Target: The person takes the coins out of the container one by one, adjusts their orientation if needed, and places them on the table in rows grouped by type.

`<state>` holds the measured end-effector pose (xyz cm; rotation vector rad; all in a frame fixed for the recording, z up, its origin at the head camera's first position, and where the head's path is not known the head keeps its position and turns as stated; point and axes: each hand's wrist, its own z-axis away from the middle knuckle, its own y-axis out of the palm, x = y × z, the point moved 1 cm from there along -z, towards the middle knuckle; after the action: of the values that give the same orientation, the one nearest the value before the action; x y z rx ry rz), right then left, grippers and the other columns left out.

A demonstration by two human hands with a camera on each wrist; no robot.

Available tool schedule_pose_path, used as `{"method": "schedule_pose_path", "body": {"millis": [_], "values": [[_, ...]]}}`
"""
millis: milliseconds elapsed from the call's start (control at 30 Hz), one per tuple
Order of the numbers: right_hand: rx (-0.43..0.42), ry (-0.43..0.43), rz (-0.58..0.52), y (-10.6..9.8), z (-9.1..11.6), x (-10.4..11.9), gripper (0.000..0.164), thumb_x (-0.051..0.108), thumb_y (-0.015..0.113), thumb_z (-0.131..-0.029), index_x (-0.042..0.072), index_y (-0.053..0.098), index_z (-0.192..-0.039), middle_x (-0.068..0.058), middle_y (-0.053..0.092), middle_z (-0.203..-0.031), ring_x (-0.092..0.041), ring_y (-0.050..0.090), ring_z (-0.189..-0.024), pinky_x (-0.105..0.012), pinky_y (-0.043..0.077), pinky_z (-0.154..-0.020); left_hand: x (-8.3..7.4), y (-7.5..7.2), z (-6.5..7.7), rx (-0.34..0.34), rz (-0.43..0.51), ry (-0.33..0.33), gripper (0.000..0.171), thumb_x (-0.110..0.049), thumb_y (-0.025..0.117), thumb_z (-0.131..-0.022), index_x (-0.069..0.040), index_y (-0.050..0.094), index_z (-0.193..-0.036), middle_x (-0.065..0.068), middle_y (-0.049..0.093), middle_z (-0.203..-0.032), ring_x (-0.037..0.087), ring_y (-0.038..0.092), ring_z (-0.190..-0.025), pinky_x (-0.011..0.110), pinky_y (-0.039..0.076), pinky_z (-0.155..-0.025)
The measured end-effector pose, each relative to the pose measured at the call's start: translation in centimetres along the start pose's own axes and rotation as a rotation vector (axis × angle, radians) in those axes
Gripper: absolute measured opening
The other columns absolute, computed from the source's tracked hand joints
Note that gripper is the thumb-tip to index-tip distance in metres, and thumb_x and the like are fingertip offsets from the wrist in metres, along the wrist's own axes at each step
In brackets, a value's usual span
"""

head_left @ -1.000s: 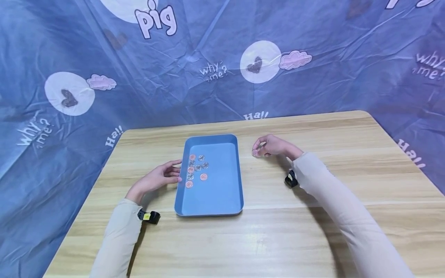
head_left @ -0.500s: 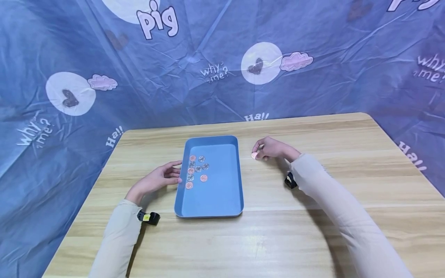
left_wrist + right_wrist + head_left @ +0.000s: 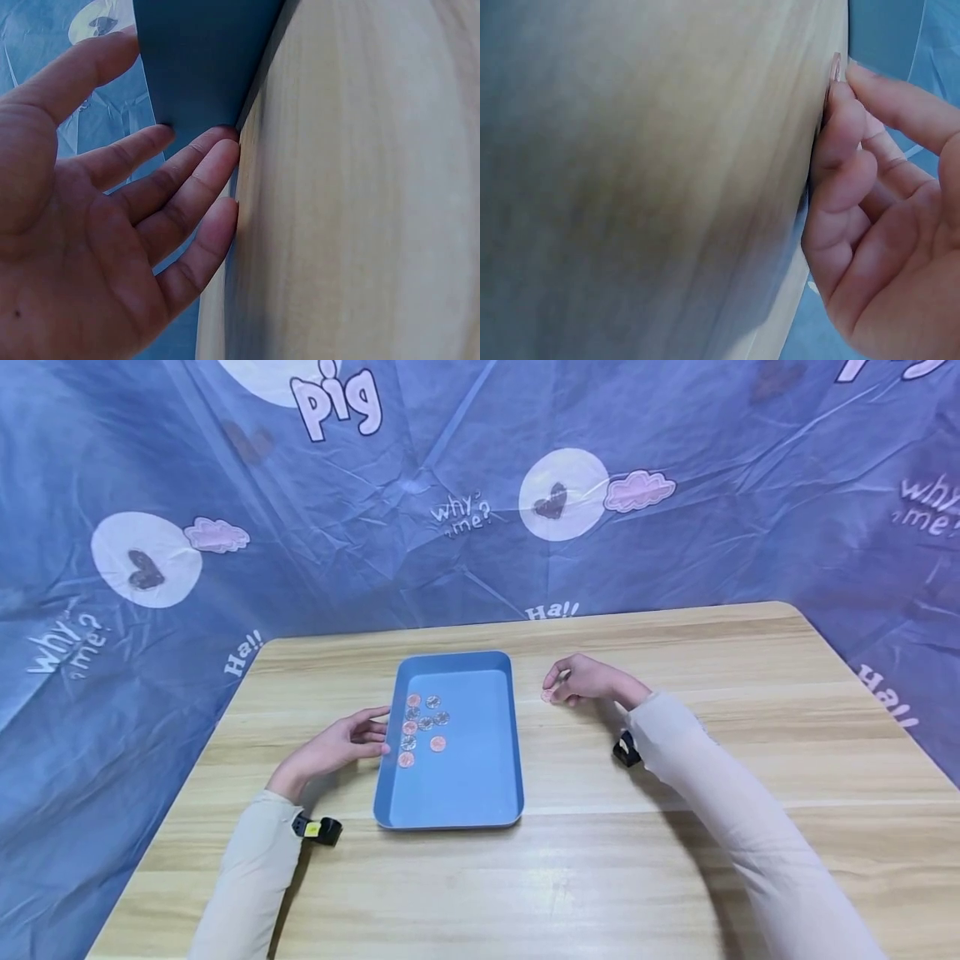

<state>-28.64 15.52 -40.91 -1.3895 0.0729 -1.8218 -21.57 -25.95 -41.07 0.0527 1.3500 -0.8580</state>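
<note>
In the head view my left hand (image 3: 339,747) rests against the left side of a blue rectangular tray (image 3: 480,785). Its fingers are spread and fairly straight, and the left wrist view has the fingertips (image 3: 221,150) along the tray's outer wall (image 3: 202,60), low by the table. Right of the tray, my right hand (image 3: 588,679) pinches a copper-coloured coin (image 3: 547,695) between thumb and fingertips, low over the table. The right wrist view catches this coin (image 3: 836,66) nearly edge-on. Inside the tray, several copper coins (image 3: 438,743) and silver coins (image 3: 442,718) lie flat toward its left side.
The wooden table (image 3: 480,893) carries the tray near its middle. A blue printed cloth (image 3: 390,527) hangs behind the table and down its sides. Each wrist wears a black camera mount, one at the left cuff (image 3: 327,832) and one at the right (image 3: 627,749).
The coin in my right fingertips has turned from a steep tilt to show its copper face. My right hand has sunk slightly. Left hand, tray and the coins in it stay put.
</note>
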Motion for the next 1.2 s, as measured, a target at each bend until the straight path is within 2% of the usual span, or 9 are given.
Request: {"method": "schedule_pose_path", "body": {"millis": [333, 533, 733, 900, 1100, 1200], "values": [[-0.021, -0.062, -0.011, -0.5, 1.0, 0.9, 0.037, 0.015, 0.071, -0.087, -0.002, 0.057, -0.117, -0.011, 0.069, -0.085, -0.013, 0.055, -0.062, -0.020, 0.042, -0.051, -0.2, -0.2, 0.0, -0.006, -0.022, 0.004, 0.076, -0.023, 0.065, -0.093, -0.003, 0.023, -0.152, 0.028, 0.048, -0.138, 0.040, 0.049, -0.127, 0.042, 0.048, -0.104], [-0.012, -0.109, -0.010, -0.7, 1.4, 2.4, 0.043, 0.011, 0.066, -0.088, -0.005, 0.052, -0.125, -0.011, 0.068, -0.088, -0.015, 0.054, -0.065, -0.022, 0.041, -0.053, -0.5, -0.3, 0.0, -0.011, -0.026, 0.000, 0.075, -0.020, 0.066, -0.092, -0.001, 0.024, -0.152, 0.029, 0.048, -0.138, 0.040, 0.049, -0.127, 0.047, 0.045, -0.106], [0.022, -0.133, -0.010, -0.2, 2.0, 4.2, 0.042, 0.010, 0.063, -0.090, -0.005, 0.051, -0.127, -0.013, 0.069, -0.087, -0.020, 0.062, -0.073, -0.028, 0.048, -0.061, -0.6, -0.2, 0.0, -0.008, -0.026, 0.004, 0.074, -0.019, 0.065, -0.092, 0.000, 0.024, -0.151, 0.029, 0.048, -0.138, 0.041, 0.049, -0.127, 0.046, 0.045, -0.106], [0.073, -0.170, -0.009, 0.2, 2.1, 6.3, 0.040, 0.008, 0.063, -0.090, -0.007, 0.050, -0.125, -0.009, 0.065, -0.080, -0.020, 0.061, -0.067, -0.025, 0.048, -0.057, -0.5, -0.2, 0.0, -0.004, -0.024, 0.008, 0.075, -0.019, 0.065, -0.092, 0.001, 0.024, -0.151, 0.030, 0.047, -0.138, 0.042, 0.049, -0.127, 0.045, 0.046, -0.105], [0.109, -0.176, 0.025, 0.6, 2.6, 8.9, 0.035, 0.011, 0.063, -0.090, 0.001, 0.055, -0.122, -0.007, 0.064, -0.087, -0.017, 0.059, -0.069, -0.026, 0.052, -0.055, -0.4, -0.1, 0.0, -0.001, -0.025, 0.014, 0.075, -0.019, 0.065, -0.092, 0.001, 0.023, -0.151, 0.030, 0.047, -0.138, 0.042, 0.049, -0.127, 0.044, 0.046, -0.105], [0.116, -0.187, 0.062, 0.9, 2.8, 9.9, 0.034, 0.014, 0.064, -0.089, 0.005, 0.056, -0.121, -0.007, 0.064, -0.090, -0.017, 0.059, -0.072, -0.026, 0.050, -0.057, -0.3, 0.0, 0.0, 0.000, -0.031, 0.013, 0.075, -0.019, 0.065, -0.093, 0.001, 0.023, -0.151, 0.030, 0.047, -0.138, 0.042, 0.049, -0.127, 0.044, 0.046, -0.105]]}}
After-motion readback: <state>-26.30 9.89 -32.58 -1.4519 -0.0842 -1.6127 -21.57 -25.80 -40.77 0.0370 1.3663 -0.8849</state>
